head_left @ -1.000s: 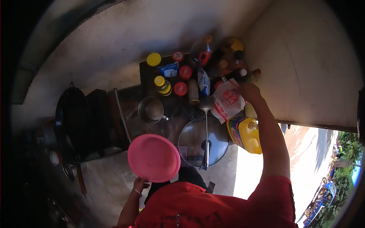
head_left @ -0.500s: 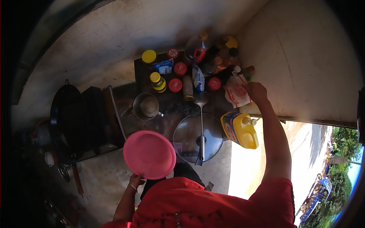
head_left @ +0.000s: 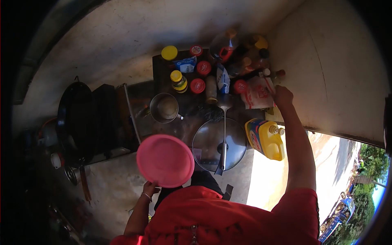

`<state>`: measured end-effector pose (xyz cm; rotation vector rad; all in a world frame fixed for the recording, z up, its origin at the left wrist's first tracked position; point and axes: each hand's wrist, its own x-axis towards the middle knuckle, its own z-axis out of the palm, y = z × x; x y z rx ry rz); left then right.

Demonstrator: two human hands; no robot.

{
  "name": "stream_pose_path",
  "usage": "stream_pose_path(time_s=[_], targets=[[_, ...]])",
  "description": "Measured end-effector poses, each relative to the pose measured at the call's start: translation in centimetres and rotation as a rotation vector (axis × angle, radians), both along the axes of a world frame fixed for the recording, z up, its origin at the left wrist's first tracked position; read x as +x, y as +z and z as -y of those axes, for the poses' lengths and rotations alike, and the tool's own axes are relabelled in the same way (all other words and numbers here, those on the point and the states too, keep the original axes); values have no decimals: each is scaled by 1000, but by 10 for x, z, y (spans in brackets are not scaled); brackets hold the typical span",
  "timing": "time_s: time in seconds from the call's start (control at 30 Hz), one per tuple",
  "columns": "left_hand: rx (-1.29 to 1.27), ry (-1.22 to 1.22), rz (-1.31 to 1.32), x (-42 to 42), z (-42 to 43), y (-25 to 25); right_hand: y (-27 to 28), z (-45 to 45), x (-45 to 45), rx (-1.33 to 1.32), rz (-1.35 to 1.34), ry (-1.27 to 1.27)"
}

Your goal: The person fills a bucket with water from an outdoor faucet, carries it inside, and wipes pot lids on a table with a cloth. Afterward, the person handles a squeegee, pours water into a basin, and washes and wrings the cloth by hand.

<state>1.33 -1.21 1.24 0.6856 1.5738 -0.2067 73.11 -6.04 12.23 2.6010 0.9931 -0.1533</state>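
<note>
My left hand (head_left: 150, 189) grips the near rim of a round pink plastic basin (head_left: 165, 160), held low in front of me. At the far right of the dark table, my right hand (head_left: 283, 96) is closed on the edge of a white bag with red print (head_left: 259, 94). Its fingertips are partly hidden behind the bag. Close to that bag stand a jar with a red lid (head_left: 240, 86) and a yellow jug of oil (head_left: 267, 139). A glass pot lid (head_left: 204, 143) lies nearer me, with a long-handled metal ladle (head_left: 223, 151) across it.
Several jars and bottles crowd the table's back, among them a yellow-capped bottle (head_left: 178, 81) and a blue-and-white packet (head_left: 185, 64). A metal pot (head_left: 164, 108) sits left of centre. A black wok (head_left: 73, 118) stands far left. Walls close in behind and at right.
The view has shifted slightly, so the table things appear a little farther right. The white bag is now turned flatter, pinched at its right edge. The basin stays in my left hand.
</note>
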Motion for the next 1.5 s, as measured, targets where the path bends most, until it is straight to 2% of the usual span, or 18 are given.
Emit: stream_pose_path(time_s=[0.17, 0.3, 0.4, 0.47, 0.57, 0.7, 0.8, 0.87, 1.0, 1.13, 1.2, 1.27, 1.3, 1.37, 1.4, 1.43, 1.47, 1.5], targets=[[-9, 39, 34, 8, -8, 0, -7, -2, 11, 27, -10, -32], [10, 123, 95, 48, -19, 24, 49, -16, -46, 274, 197, 81], [-29, 90, 67, 54, -19, 27, 61, -11, -116, 593, -243, 92], [-54, 50, 53, 52, -18, 30, 45, 3, -174, 538, -572, -70], [-206, -135, -15, 39, -18, 34, -16, 37, -248, 155, -652, -155], [-130, -288, 98, 44, -20, 54, -86, 66, -284, 214, -766, -329], [-54, -373, 276, 98, -27, 80, -96, 81, -287, 394, -773, -350], [-65, -462, 383, 154, -27, 94, -78, 90, -292, 756, -646, -437], [178, -633, 677, 261, 2, 85, -44, 98, -332, 681, -678, -541], [434, -639, 774, 308, 16, 68, -5, 74, -367, 879, -1005, -126], [471, -480, 753, 297, 17, 78, 4, 66, -347, 856, -1208, -190], [422, -319, 751, 286, 8, 108, -4, 62, -305, 467, -1653, 68], [344, -255, 699, 281, 3, 122, -22, 63, -289, 500, -1895, -147], [466, -242, 711, 270, -5, 127, -41, 54, -249, 822, -1611, -394], [584, -226, 731, 265, -9, 129, -74, 47, -233, 1115, -1243, -413], [587, -221, 723, 258, -13, 135, -107, 41, -210, 1133, -894, -489], [590, -231, 639, 250, -17, 144, -156, 45, -180, 628, -320, 165], [594, -240, 557, 243, -20, 148, -196, 40, -164, 839, -408, -55]])
